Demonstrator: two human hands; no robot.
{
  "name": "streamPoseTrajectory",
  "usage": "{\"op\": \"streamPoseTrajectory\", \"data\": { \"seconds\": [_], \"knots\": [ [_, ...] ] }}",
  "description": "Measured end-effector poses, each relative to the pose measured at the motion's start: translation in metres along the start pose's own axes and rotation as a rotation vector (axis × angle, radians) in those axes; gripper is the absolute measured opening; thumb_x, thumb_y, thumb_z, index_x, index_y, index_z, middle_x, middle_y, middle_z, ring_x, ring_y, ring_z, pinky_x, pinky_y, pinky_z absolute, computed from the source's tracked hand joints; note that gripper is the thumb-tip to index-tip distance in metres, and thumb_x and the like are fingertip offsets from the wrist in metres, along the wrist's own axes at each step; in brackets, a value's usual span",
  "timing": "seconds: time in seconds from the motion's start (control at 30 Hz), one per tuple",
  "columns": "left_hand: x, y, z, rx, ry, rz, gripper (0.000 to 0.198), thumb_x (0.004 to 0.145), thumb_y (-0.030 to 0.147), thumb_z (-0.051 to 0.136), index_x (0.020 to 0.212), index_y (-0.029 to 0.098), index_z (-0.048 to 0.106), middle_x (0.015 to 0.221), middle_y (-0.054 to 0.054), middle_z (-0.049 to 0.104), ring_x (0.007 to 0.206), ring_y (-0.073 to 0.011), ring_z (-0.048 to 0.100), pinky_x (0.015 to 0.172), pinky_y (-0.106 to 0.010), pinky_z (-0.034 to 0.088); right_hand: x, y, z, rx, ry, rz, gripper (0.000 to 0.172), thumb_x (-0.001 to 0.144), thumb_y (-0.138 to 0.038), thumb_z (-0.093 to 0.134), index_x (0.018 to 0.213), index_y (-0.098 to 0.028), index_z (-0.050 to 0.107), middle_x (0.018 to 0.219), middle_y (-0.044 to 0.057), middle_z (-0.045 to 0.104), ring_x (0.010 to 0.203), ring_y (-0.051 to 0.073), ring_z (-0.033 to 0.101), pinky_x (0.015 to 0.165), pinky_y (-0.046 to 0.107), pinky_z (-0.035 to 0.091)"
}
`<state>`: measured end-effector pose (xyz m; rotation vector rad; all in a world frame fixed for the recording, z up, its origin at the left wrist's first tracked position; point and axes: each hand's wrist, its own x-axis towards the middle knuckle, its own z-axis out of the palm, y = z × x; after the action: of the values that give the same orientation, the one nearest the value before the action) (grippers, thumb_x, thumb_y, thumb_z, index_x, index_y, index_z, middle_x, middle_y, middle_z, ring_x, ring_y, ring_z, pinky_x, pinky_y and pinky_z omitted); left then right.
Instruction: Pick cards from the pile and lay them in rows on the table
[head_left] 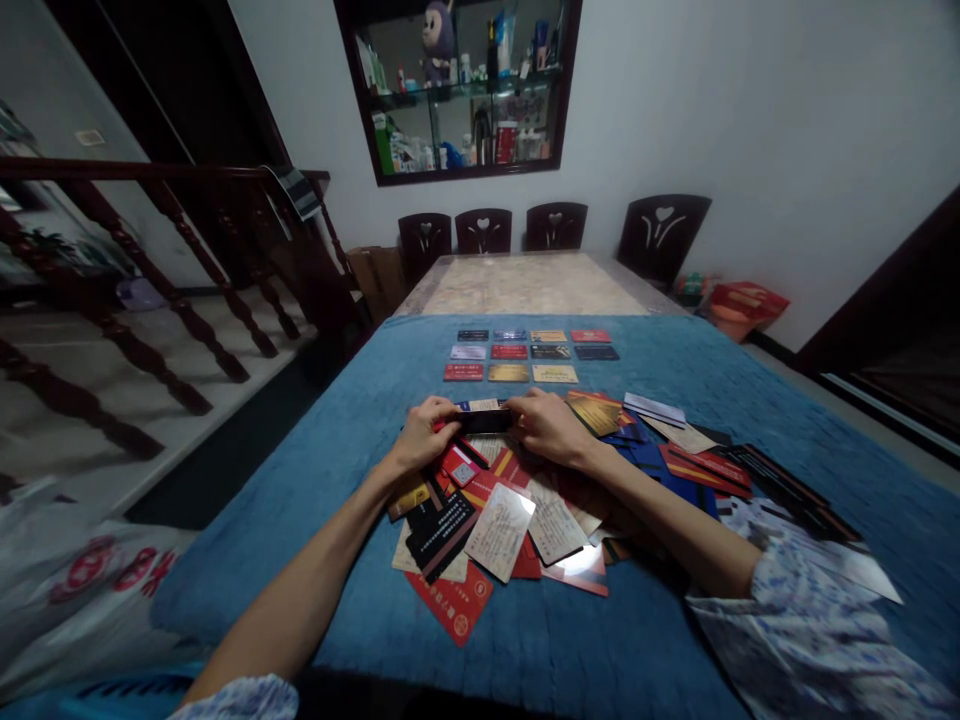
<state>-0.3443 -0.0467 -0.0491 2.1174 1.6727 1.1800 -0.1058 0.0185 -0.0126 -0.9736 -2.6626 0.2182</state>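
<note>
Above a loose heap of plastic cards, my left hand (426,432) and my right hand (551,425) grip opposite ends of a dark card (486,421). Another card edge, pale and blue (480,405), shows just behind it; whether that one is held too I cannot tell. Beneath and in front of my hands lie overlapping cards: a white card (501,532), a black card (444,533) and a red card (454,600). Beyond my hands, cards lie in rows, among them a gold card (508,373) and a red card (463,372).
A blue cloth (337,420) covers the near table. More cards, such as a red one (705,468) and a black one (795,490), spread to the right. Chairs (556,226) stand behind the table. Plastic bags (82,580) sit at lower left, beside a wooden railing (150,175).
</note>
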Motion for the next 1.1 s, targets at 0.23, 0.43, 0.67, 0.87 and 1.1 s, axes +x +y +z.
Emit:
{"op": "streamPoseTrajectory", "data": {
  "seconds": [0.23,0.43,0.67,0.87,1.1],
  "knots": [
    [0.0,0.005,0.001,-0.034,0.009,-0.043,0.017,0.077,0.012,0.063,0.087,0.018,0.075,0.096,-0.004,0.071,0.092,-0.0174,0.067,0.093,-0.034,0.053,0.001,0.009,0.006,0.126,0.093,-0.052,0.006,0.081,-0.017,0.062,0.078,-0.019,0.066,0.078,0.006,0.069,0.086,0.022,0.054,0.071,0.029,0.037],
    [0.001,0.006,0.003,-0.056,0.001,-0.008,0.02,0.077,0.012,0.062,0.089,0.019,0.076,0.1,-0.005,0.07,0.095,-0.0179,0.067,0.094,-0.035,0.053,0.003,0.008,0.008,0.353,0.293,-0.081,0.009,0.084,-0.021,0.056,0.087,-0.019,0.064,0.088,0.006,0.067,0.089,0.021,0.056,0.08,0.032,0.042],
    [0.0,0.01,0.003,-0.041,-0.002,0.056,0.016,0.081,0.015,0.065,0.091,0.02,0.077,0.1,-0.007,0.068,0.099,-0.0188,0.066,0.093,-0.035,0.054,0.003,0.002,0.004,0.29,0.396,-0.151,0.017,0.092,-0.023,0.05,0.099,-0.019,0.064,0.095,0.009,0.068,0.088,0.021,0.056,0.08,0.033,0.041],
    [0.0,0.021,0.0,-0.049,0.049,0.088,0.015,0.085,0.018,0.063,0.093,0.02,0.076,0.099,-0.007,0.069,0.101,-0.0182,0.065,0.094,-0.034,0.053,0.002,0.001,0.001,-0.034,0.418,-0.225,0.021,0.097,-0.025,0.051,0.106,-0.021,0.07,0.092,0.009,0.071,0.096,0.025,0.05,0.088,0.039,0.032],
    [-0.002,0.036,0.001,-0.088,0.132,0.127,0.012,0.086,0.023,0.066,0.094,0.019,0.073,0.099,-0.006,0.069,0.103,-0.0183,0.064,0.093,-0.034,0.053,0.0,-0.007,-0.001,-0.123,0.386,-0.31,0.025,0.099,-0.031,0.05,0.106,-0.024,0.073,0.087,0.007,0.07,0.095,0.024,0.046,0.09,0.041,0.027]
  ]
}}
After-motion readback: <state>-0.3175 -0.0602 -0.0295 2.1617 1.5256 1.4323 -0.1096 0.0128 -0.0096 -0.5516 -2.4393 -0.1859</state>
